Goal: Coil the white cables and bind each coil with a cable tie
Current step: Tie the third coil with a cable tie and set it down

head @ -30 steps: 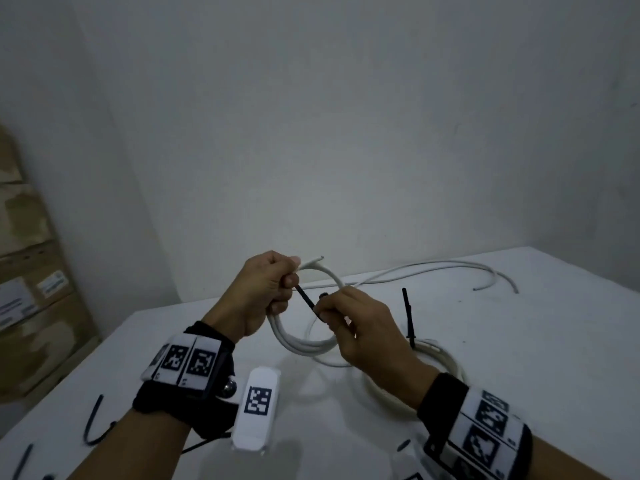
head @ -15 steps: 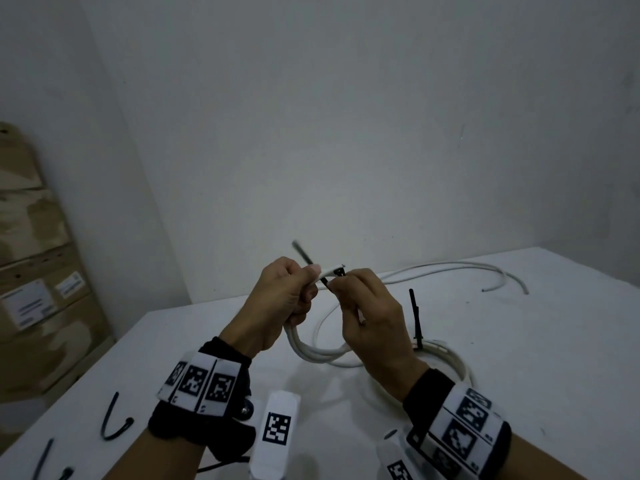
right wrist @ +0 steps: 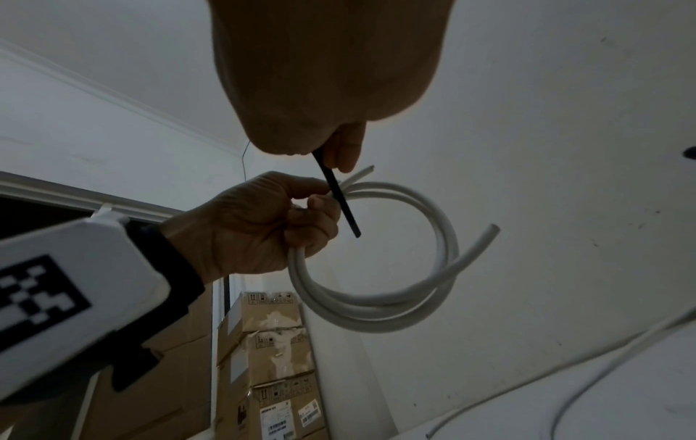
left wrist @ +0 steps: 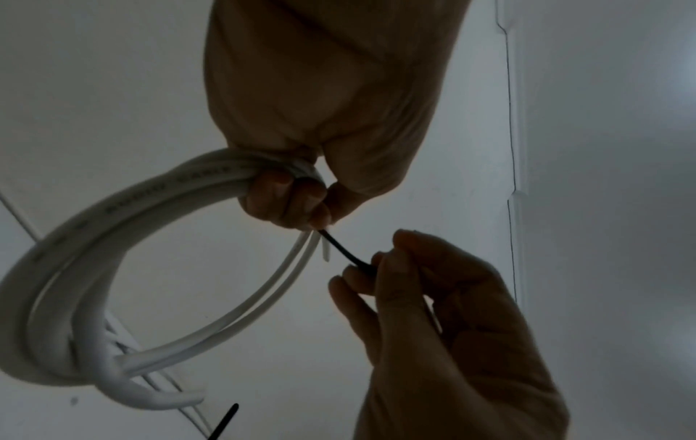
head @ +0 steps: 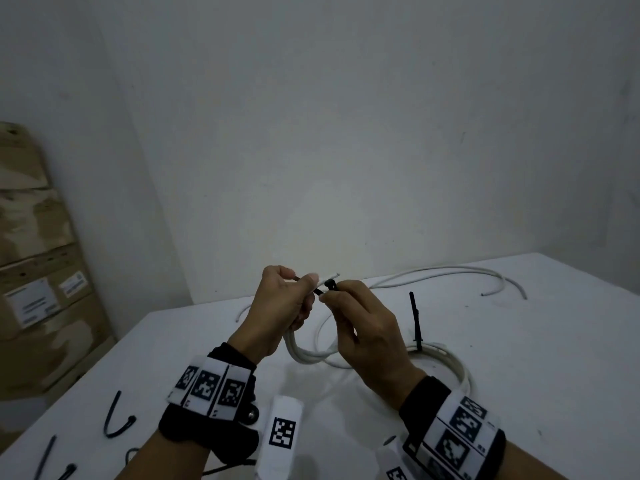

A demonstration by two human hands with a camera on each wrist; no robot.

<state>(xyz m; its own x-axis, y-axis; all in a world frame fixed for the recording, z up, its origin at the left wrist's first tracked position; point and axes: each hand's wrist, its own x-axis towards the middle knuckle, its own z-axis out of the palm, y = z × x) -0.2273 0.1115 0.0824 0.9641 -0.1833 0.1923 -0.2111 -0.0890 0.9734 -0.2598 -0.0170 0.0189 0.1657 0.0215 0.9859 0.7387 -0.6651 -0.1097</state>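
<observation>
Currently the left hand (head: pixel 282 308) is clenched round a coil (head: pixel 306 355) of white cable, held up above the counter (head: pixel 540 382). The right hand (head: pixel 367 337) pinches the head end of a black tie (head: pixel 326 287) just beside the left fingertips.

Change noted: a second ago both hands were lower and further apart, with the tie stretched plainly between them. They are now raised and nearly touching, and the tie lies across the gripped part of the coil. The right wrist view shows its tip hanging free past the left fingers. Judgement: the tie is being wrapped round the bundle but is not yet threaded or closed, so this coil remains unbound.

Count:
- Coils: two. One is in hand. One bound coil (head: pixel 459 367) lies on the counter just right of the hands, with its own tie tail (head: pixel 415 317) standing upright.
- Loose cable (head: pixel 443 270): at least one length along the back of the counter, possibly two; I cannot tell.
- Spare ties (head: pixel 116 415): three, at the near left edge, two only partly in view.
- Boxes (head: pixel 38 282): one stack against the left wall.
</observation>
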